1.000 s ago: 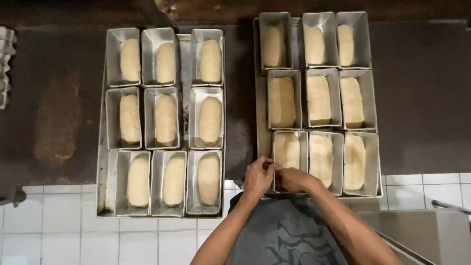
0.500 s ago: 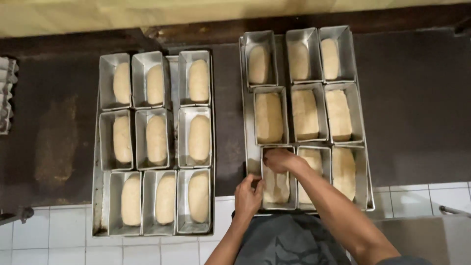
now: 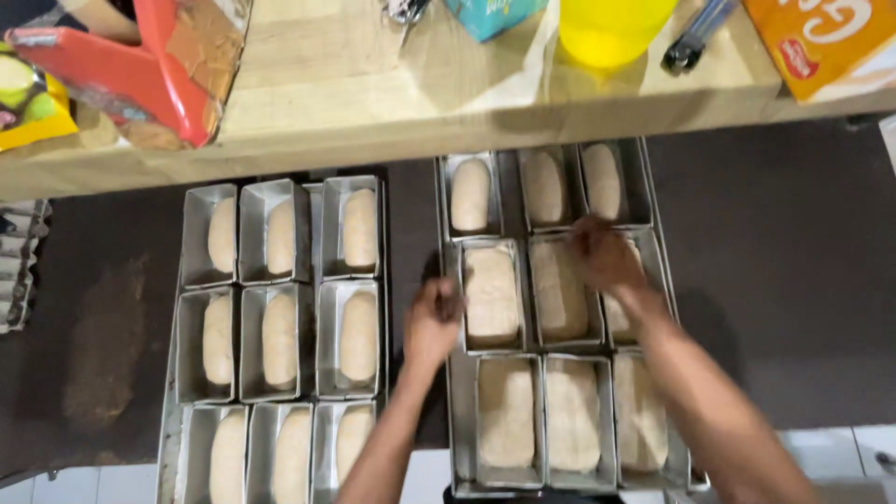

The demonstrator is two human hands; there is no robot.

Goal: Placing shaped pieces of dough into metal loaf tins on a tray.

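Two metal trays hold loaf tins filled with pale dough. My left hand (image 3: 434, 322) is curled against the left side of the middle-left tin (image 3: 492, 297) on the right tray (image 3: 457, 471). My right hand (image 3: 605, 257) is blurred and rests over the middle-right tin (image 3: 623, 313) of the same tray. Between my hands sits the centre tin (image 3: 558, 291). The left tray (image 3: 170, 439) with its own tins of dough lies untouched beside my left forearm.
A wooden shelf (image 3: 373, 103) overhangs the back of the trays and carries a yellow container (image 3: 611, 28), a red packet (image 3: 140, 75) and an orange box (image 3: 831, 42). The trays rest on a dark counter (image 3: 784, 280) with a white tiled front edge (image 3: 840, 443). An egg carton (image 3: 14, 271) sits far left.
Both hands moved from the front row of the right tray up to its middle row and spread apart. The view tilted up, so the shelf now shows.
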